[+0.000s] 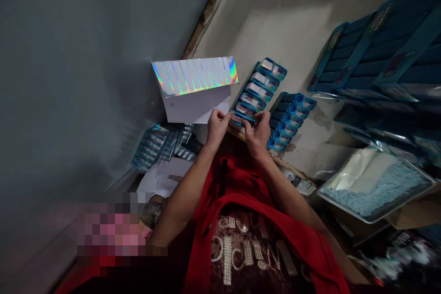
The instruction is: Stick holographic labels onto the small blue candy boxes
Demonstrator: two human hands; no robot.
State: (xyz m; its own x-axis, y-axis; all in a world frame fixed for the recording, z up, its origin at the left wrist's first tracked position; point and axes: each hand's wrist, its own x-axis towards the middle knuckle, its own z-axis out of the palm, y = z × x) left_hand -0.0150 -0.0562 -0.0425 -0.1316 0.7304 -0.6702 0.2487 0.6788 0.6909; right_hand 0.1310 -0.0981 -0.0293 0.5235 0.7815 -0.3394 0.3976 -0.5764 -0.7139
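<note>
My left hand (217,129) is pinched at the left end of the nearest small blue box (237,120); whatever thin thing its fingertips hold is too small to make out. My right hand (257,134) bends its fingers round that box's right end, thumb on top. Beyond it stretches a row of blue boxes (259,92) with shiny pale labels on their faces. Just left of the row, a sheet of silvery rainbow sticker strips (198,75) leans on a folded white board (196,106).
To the right stands another row of blue packs with round ends (288,118). Wrapped blue packs (151,147) lie at left. Large stacks of blue cartons (379,50) rise at right, above a tray of pale blue pieces (389,186). A person in pink (120,234) is at lower left.
</note>
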